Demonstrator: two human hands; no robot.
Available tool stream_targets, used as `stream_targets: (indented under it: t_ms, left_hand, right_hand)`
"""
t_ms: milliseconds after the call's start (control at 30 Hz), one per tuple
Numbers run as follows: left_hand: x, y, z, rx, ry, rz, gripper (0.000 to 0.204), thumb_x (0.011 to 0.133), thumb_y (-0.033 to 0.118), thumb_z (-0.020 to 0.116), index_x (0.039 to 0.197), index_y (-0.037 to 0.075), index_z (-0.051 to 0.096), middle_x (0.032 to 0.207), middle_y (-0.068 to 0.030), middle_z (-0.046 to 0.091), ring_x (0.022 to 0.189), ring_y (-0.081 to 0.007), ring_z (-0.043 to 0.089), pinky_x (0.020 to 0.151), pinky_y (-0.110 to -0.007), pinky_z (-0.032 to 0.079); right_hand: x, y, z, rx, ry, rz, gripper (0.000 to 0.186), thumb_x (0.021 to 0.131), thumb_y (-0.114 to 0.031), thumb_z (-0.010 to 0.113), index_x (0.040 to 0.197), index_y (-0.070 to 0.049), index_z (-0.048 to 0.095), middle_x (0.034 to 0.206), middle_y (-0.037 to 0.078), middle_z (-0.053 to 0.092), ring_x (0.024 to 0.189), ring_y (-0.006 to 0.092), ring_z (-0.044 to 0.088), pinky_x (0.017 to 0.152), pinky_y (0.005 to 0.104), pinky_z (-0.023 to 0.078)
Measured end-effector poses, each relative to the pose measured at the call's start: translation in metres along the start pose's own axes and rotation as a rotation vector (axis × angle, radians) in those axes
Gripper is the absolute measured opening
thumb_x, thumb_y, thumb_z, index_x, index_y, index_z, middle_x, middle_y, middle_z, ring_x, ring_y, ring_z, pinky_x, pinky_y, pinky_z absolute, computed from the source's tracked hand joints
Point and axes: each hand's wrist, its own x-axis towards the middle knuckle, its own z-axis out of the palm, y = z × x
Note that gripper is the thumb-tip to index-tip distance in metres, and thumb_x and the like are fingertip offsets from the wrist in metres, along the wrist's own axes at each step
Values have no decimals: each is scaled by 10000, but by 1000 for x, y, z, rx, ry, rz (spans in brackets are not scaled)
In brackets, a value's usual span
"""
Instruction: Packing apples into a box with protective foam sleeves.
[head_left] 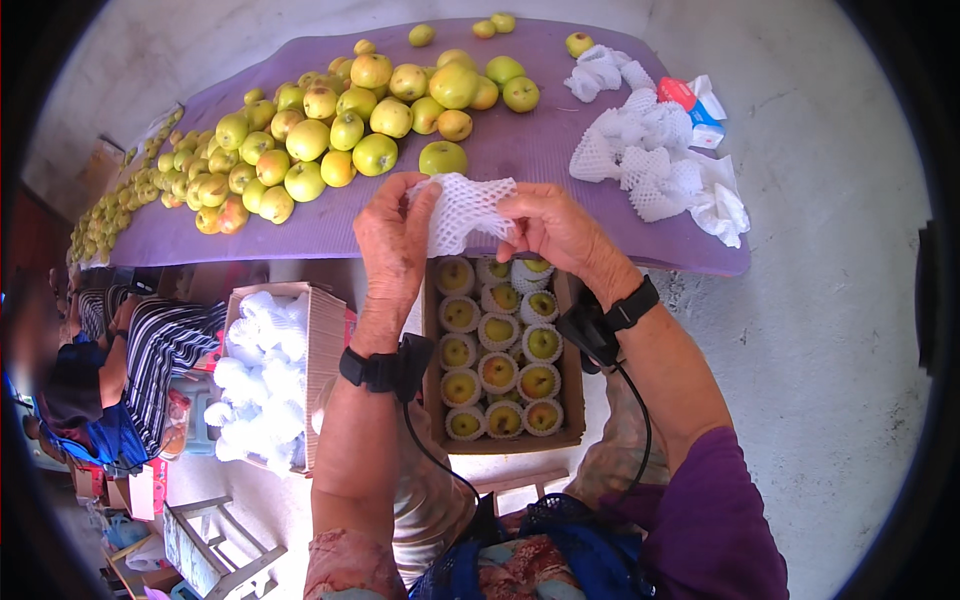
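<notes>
Between my two hands stretches a white foam net sleeve (462, 212), held over the near edge of the purple table. My left hand (393, 235) pinches its left end, and my right hand (562, 225) pinches the right end. No fruit shows inside the sleeve. Just beyond it lies a green apple (443, 157). Below my hands, a cardboard box (572, 425) holds rows of apples (498, 372), each in a white foam net. The top of the box is partly hidden by my right hand.
Many yellow-green apples (308, 140) are heaped across the purple table (560, 120). More foam nets (630, 150) and a red-and-blue packet (690, 105) lie at the right end. A carton of white foam nets (262, 375) stands left. Another person in striped clothing (170, 345) sits far left, near a stool (215, 545).
</notes>
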Motion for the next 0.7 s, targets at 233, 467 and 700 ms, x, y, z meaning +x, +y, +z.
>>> stream_targets:
  t_ms: [233,467,700]
  left_hand:
    - [-1,-4,1,-18,-20,1,221,877,194,662,967,-8,668,723,-14,620,633,-62,511,560,-223,432]
    - [2,-7,2,-94,-33,-65,235,881,206,663,970,-12,669,753,-21,629,656,-66,522,578,-219,439]
    - [2,-8,1,-139,-5,-106,235,882,209,660,967,-10,667,745,-24,624,662,-59,517,571,-218,434]
  right_hand:
    - [-3,2,11,-388,14,-43,177,831,-132,654,953,-3,652,835,25,636,724,99,591,640,240,494]
    - [1,0,0,-310,48,-236,234,810,-109,655,1004,22,647,916,36,656,819,82,583,751,250,474]
    - [-3,2,9,-420,-5,-180,317,811,-113,674,1086,37,621,977,49,664,869,93,593,798,280,487]
